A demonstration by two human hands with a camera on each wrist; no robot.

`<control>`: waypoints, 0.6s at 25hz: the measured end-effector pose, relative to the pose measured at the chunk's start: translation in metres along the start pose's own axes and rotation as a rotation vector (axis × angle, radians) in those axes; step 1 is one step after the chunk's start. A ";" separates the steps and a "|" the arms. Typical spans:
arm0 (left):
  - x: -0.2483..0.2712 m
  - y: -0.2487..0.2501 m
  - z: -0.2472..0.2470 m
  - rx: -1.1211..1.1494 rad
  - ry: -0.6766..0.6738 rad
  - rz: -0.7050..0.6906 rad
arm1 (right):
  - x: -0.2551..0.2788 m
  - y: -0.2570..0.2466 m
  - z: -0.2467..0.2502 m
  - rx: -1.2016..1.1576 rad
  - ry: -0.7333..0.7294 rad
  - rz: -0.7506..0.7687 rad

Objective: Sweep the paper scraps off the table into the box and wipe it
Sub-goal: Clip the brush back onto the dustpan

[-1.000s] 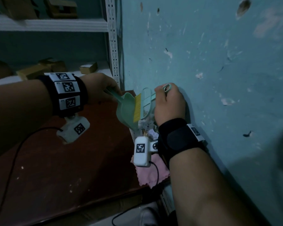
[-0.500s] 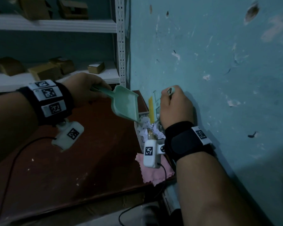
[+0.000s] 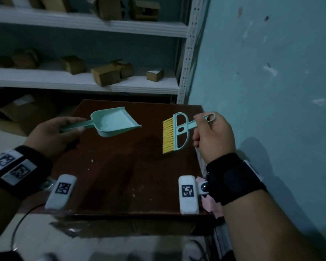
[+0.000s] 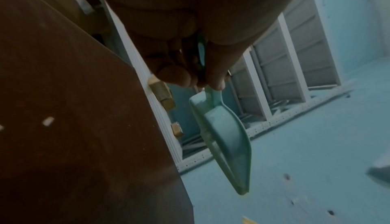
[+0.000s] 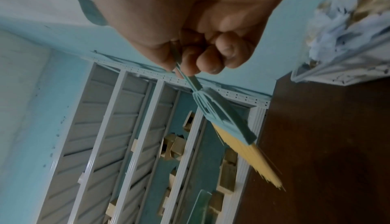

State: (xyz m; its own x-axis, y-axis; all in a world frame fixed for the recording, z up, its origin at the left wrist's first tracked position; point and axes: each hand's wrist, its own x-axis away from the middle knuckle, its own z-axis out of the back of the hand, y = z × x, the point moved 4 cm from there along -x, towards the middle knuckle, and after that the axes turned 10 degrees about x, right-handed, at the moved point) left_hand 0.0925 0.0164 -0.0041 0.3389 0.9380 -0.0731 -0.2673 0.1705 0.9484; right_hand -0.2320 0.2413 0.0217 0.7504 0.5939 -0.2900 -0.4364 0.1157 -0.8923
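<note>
My left hand (image 3: pixel 53 134) grips the handle of a mint-green dustpan (image 3: pixel 115 122), held level above the far left of the dark brown table (image 3: pixel 120 176); the pan (image 4: pixel 223 137) looks empty. My right hand (image 3: pixel 213 134) holds a mint hand brush (image 3: pixel 177 132) with yellow bristles (image 5: pixel 249 154) by its handle, above the table's right side. A few tiny white paper scraps (image 3: pixel 92 160) lie on the tabletop. A box (image 5: pixel 346 27) full of crumpled paper shows in the right wrist view beside the table. A pink cloth (image 3: pixel 213 204) peeks out under my right wrist.
A white metal shelf (image 3: pixel 83 83) with several small cardboard boxes stands behind the table. A teal wall (image 3: pixel 271 91) runs close along the table's right edge. Cables hang from both wrist cameras near the table's front edge.
Both hands have pulled away from the box at the table's right edge and moved back over the tabletop. The dustpan went from tilted over the box to level, and now looks empty.
</note>
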 end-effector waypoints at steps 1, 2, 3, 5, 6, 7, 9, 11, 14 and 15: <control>0.003 -0.009 0.011 0.013 0.011 0.015 | 0.002 -0.003 -0.009 -0.011 -0.027 0.000; 0.005 -0.017 0.020 0.024 0.021 0.028 | 0.005 -0.006 -0.017 -0.022 -0.049 -0.004; 0.007 -0.022 0.027 0.038 0.026 0.031 | 0.006 -0.010 -0.025 -0.028 -0.068 -0.009; 0.009 -0.029 0.039 0.062 0.053 0.024 | 0.008 -0.018 -0.040 -0.035 -0.090 -0.015; 0.009 -0.031 0.042 0.072 0.065 0.023 | 0.009 -0.021 -0.046 -0.040 -0.091 -0.019; 0.009 -0.034 0.045 0.079 0.072 0.025 | 0.010 -0.024 -0.053 -0.044 -0.090 -0.022; 0.010 -0.039 0.053 0.088 0.070 0.027 | 0.012 -0.031 -0.070 -0.047 -0.108 -0.028; 0.010 -0.044 0.062 0.103 0.090 0.042 | 0.015 -0.037 -0.089 -0.036 -0.141 -0.037; 0.012 -0.055 0.076 0.108 0.155 0.067 | 0.017 -0.046 -0.111 -0.025 -0.165 -0.029; 0.013 -0.059 0.080 0.105 0.166 0.067 | 0.016 -0.048 -0.116 -0.021 -0.162 -0.023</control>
State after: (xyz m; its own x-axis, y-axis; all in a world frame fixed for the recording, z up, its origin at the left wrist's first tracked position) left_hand 0.1846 -0.0051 -0.0364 0.1682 0.9844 -0.0506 -0.1857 0.0821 0.9792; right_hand -0.1413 0.1532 0.0198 0.6695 0.7121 -0.2113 -0.4083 0.1152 -0.9055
